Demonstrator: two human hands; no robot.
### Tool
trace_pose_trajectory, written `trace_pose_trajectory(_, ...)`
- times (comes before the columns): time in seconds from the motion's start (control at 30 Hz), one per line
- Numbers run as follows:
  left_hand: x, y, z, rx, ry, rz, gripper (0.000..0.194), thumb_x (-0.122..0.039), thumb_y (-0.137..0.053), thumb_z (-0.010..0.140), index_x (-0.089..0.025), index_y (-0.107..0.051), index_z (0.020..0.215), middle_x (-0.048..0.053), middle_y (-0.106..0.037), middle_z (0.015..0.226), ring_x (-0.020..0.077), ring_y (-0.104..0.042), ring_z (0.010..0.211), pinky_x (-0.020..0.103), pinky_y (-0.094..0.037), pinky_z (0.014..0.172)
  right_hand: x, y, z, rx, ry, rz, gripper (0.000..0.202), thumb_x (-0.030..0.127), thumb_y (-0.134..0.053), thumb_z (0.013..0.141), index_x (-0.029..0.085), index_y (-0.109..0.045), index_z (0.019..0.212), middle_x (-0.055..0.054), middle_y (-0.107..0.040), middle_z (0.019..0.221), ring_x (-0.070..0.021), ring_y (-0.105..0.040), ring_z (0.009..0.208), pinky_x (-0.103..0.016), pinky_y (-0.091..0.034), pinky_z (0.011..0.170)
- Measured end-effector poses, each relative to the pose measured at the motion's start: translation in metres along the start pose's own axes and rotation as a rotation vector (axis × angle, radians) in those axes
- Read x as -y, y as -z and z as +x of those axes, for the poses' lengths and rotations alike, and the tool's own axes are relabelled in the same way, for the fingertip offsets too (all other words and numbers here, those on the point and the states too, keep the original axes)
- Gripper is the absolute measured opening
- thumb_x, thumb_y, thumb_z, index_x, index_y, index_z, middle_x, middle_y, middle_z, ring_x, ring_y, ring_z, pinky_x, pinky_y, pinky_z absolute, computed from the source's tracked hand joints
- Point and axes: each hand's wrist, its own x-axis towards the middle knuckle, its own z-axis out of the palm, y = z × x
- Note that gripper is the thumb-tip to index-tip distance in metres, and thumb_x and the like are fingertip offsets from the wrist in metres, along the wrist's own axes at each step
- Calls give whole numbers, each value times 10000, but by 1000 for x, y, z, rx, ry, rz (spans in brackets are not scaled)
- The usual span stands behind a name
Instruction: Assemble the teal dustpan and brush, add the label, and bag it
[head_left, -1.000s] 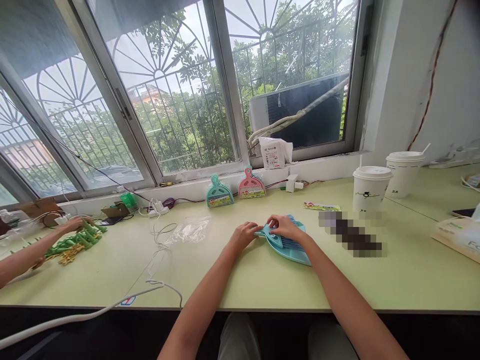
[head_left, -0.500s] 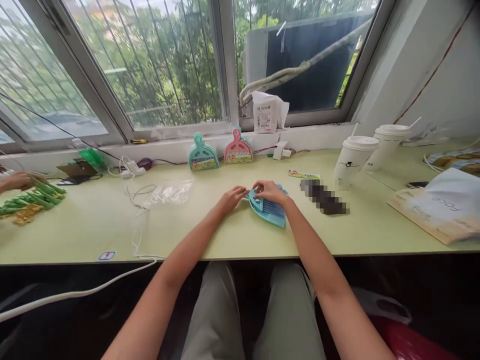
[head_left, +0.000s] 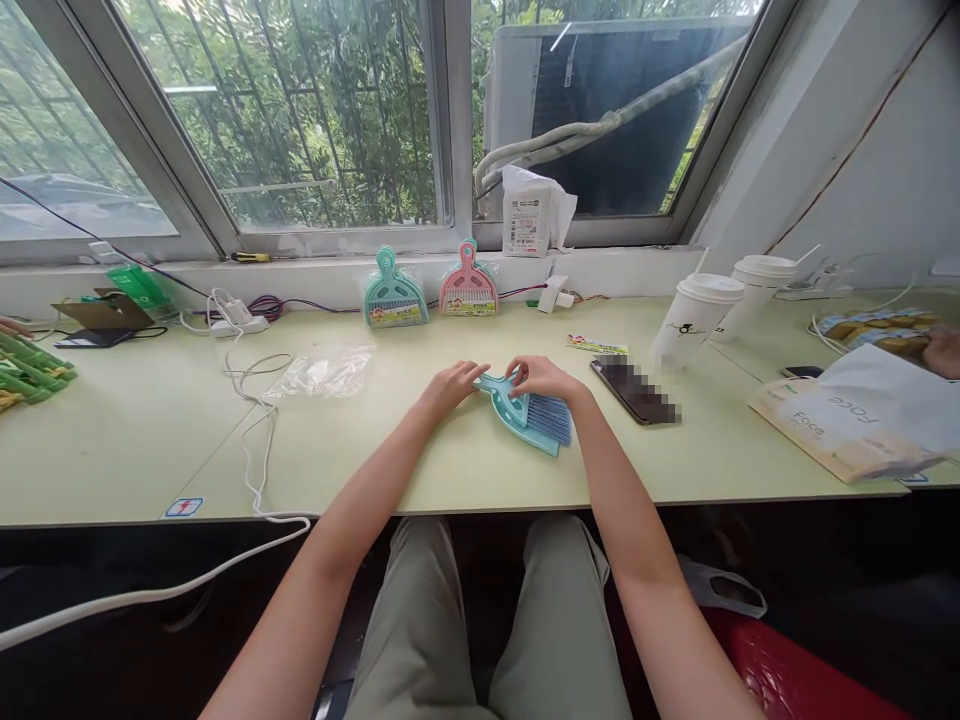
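Just right of centre in the frame, on the pale green table (head_left: 135, 440): a small blue dustpan (head_left: 517, 412) with a blue brush (head_left: 546, 418) nested in it. Long axis slanted, running from the handle end at upper left down to the bristle end at lower right.

Left hand (head_left: 450, 385) resting at the handle end, fingers loosely curled, fingertips touching the tip of the handle; no firm grasp to be made out. Right hand (head_left: 541, 378) lying over the upper edge of the pan, fingers bent down onto the brush body, pinching or pressing it; hard to say which. Both hands at the set, the left on the narrow end, the right nearer the wide bristle end, the two hands close together with the handle between them.

Higher in the frame, against the window ledge: a green dustpan set (head_left: 395, 295) and a pink dustpan set (head_left: 468, 285), upright, side by side, well apart from the hands. Left of centre, an empty clear plastic bag (head_left: 324, 371) and a white cable (head_left: 251, 420). Right of the blue set, a phone (head_left: 634, 390) lying flat, then two paper cups (head_left: 697, 315) with lids. Far left edge: green clips (head_left: 30, 365) by another person's hand.
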Motion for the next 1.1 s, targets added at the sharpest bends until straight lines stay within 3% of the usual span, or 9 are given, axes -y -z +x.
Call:
trace_pose_trajectory(0.27, -2, 1, -3, -96, -3, 70, 501, -150, -526, 892, -259, -468, 1378, 101, -481, 1402, 188, -641, 1023, 257, -526, 765, 10, -11, 0, -13, 7, -108, 377, 230, -735, 710, 223, -598, 1062, 20, -706, 844, -149, -629, 800, -238, -416, 693)
trace_pose_trajectory(0.43, 1, -1, -1, -178, -172, 159, 343, -90, -454, 907, -206, -604, 1194, 120, -527, 1366, 232, -588, 1142, 366, -495, 933, 5, -18, 4, -106, 12, -159, 404, 203, -674, 751, 251, -567, 1138, 22, -696, 885, -152, -613, 809, -243, -412, 692)
trace_pose_trajectory(0.57, 5, -4, -1, -140, -231, 125, 403, -58, -391, 924, -177, -566, 1267, 122, -579, 1306, 207, -590, 1111, 330, -506, 886, -1, -23, 11, -136, 50, -174, 425, 170, -671, 753, 241, -564, 1159, 21, -693, 880, -142, -619, 805, -235, -421, 717)
trace_pose_trajectory(0.7, 6, -6, -2, -85, -218, 77, 359, -84, -394, 939, -170, -601, 1220, 115, -634, 1215, 202, -594, 1082, 300, -507, 822, -2, -25, 13, -148, 49, -237, 438, 144, -690, 734, 242, -585, 1147, 27, -711, 906, -139, -621, 802, -235, -419, 720)
trace_pose_trajectory(0.87, 2, -9, 1, -32, -114, -19, 327, -68, -441, 912, -186, -624, 1156, 112, -658, 1110, 193, -616, 986, 270, -483, 741, -4, -25, 15, -154, 49, -217, 427, 141, -702, 721, 236, -612, 1127, 23, -723, 902, -141, -621, 777, -241, -426, 723)
trace_pose_trajectory(1.0, -5, -12, 4, 73, -25, 70, 250, -77, -434, 915, -172, -621, 1051, 104, -644, 1003, 189, -622, 908, 257, -455, 711, -9, -29, 19, -161, 67, -166, 405, 102, -709, 688, 206, -639, 1073, 12, -714, 843, -136, -610, 736, -240, -429, 712)
trace_pose_trajectory(1.1, -6, -13, 4, 68, 1, 62, 213, -71, -437, 910, -168, -604, 1000, 102, -626, 997, 186, -620, 904, 260, -464, 734, -10, -34, 20, -181, 77, -126, 375, 82, -693, 676, 198, -647, 1030, 10, -699, 817, -131, -597, 711, -241, -430, 703)
